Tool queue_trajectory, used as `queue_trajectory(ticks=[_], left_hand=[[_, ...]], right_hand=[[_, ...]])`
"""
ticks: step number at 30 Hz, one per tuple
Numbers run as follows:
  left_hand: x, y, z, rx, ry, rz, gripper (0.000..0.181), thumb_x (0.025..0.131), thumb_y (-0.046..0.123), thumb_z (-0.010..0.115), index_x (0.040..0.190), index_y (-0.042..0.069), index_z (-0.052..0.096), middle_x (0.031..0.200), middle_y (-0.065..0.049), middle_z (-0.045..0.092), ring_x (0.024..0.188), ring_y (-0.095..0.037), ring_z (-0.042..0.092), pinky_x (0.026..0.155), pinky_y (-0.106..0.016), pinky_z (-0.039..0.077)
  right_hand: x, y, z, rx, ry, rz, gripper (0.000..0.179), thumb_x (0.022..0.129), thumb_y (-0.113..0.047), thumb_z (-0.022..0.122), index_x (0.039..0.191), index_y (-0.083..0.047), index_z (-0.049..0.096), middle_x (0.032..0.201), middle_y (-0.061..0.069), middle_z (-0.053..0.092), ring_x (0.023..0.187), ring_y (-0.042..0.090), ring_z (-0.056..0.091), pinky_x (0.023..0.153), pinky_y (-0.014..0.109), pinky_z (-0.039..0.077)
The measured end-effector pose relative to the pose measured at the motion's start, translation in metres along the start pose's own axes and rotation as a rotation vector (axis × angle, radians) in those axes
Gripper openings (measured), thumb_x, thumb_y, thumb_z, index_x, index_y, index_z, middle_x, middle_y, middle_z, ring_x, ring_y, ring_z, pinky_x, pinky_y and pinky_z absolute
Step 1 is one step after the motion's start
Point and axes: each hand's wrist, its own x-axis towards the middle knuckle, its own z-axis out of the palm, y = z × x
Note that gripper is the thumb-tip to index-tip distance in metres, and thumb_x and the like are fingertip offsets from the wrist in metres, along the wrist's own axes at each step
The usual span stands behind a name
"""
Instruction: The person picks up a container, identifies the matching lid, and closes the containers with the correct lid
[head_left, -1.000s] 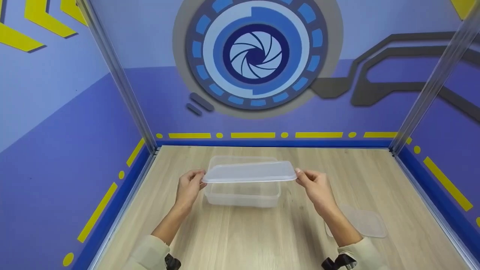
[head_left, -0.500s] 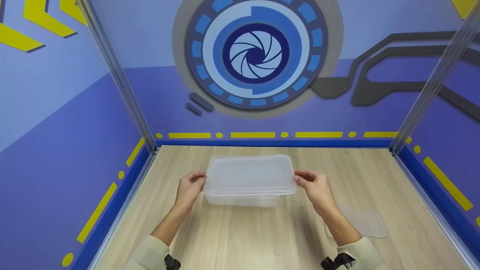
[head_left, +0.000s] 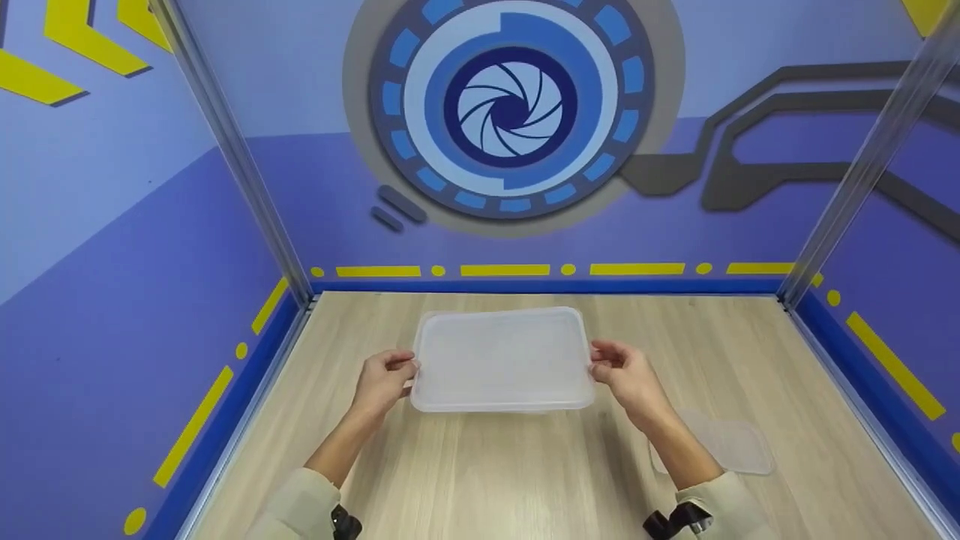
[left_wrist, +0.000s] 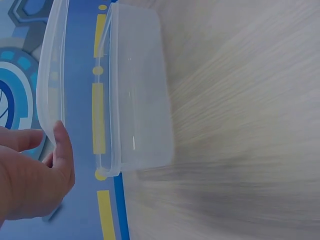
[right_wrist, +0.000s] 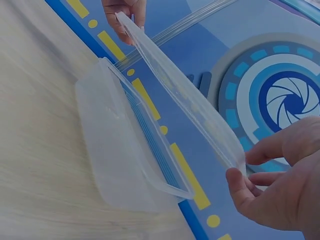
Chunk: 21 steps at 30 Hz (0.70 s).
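Observation:
A translucent rectangular plastic lid [head_left: 502,360] spans between both hands, its broad face turned to the head camera. My left hand [head_left: 384,382] pinches its left short edge between thumb and fingers. At the opposite short edge, my right hand [head_left: 628,376] pinches it the same way. Below the lid, a clear plastic food container [left_wrist: 142,90] stands upright on the table with its top uncovered. Both wrist views show a gap between the lid and the container's rim. From the head, the lid hides nearly all of the container.
Partly under the right forearm in the head view, another translucent rectangular plastic piece [head_left: 742,448] lies flat on the wooden table [head_left: 487,480]. Blue printed panels [head_left: 420,247] and metal corner posts [head_left: 262,195] enclose the back and sides.
The lid has tilted from nearly edge-on to facing the head camera, its near edge sinking in view until it covers the container. Both hands keep their pinch and shift only slightly.

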Motion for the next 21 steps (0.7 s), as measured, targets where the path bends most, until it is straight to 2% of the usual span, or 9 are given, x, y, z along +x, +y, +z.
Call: queue_trajectory(ticks=[5,9,17,21], left_hand=[[0.003,-0.003,0.000,0.017,-0.026,-0.010,0.030,0.106,0.007,0.061,0.132,-0.008,0.065,0.113,-0.019,0.065,0.103,-0.029,0.067,0.082,-0.040,0.062],[0.004,-0.005,0.000,0.034,-0.017,-0.017,0.031,0.106,0.006,0.060,0.133,-0.007,0.065,0.111,-0.017,0.064,0.101,-0.027,0.066,0.081,-0.039,0.062],[0.005,-0.010,-0.003,0.013,-0.040,-0.011,0.033,0.104,0.005,0.060,0.136,-0.006,0.062,0.110,-0.017,0.063,0.097,-0.027,0.066,0.079,-0.037,0.062],[0.007,-0.012,-0.003,0.030,-0.034,-0.017,0.033,0.103,0.005,0.060,0.135,-0.005,0.063,0.109,-0.015,0.063,0.097,-0.026,0.066,0.077,-0.036,0.061]], right_hand=[[-0.001,0.000,-0.001,-0.034,-0.041,0.022,0.055,0.093,0.013,0.058,0.147,0.017,0.046,0.121,0.027,0.059,0.105,0.028,0.060,0.082,0.021,0.055],[0.000,0.000,-0.001,-0.058,-0.076,0.034,0.057,0.092,0.012,0.058,0.147,0.017,0.045,0.117,0.025,0.058,0.102,0.025,0.058,0.080,0.022,0.054],[0.003,0.003,-0.002,-0.057,-0.148,0.064,0.067,0.084,0.013,0.058,0.149,0.017,0.042,0.109,0.017,0.052,0.096,0.023,0.051,0.077,0.027,0.052],[0.003,0.004,-0.002,-0.040,-0.160,0.066,0.067,0.083,0.013,0.058,0.148,0.017,0.043,0.108,0.016,0.052,0.095,0.022,0.051,0.076,0.028,0.053]])
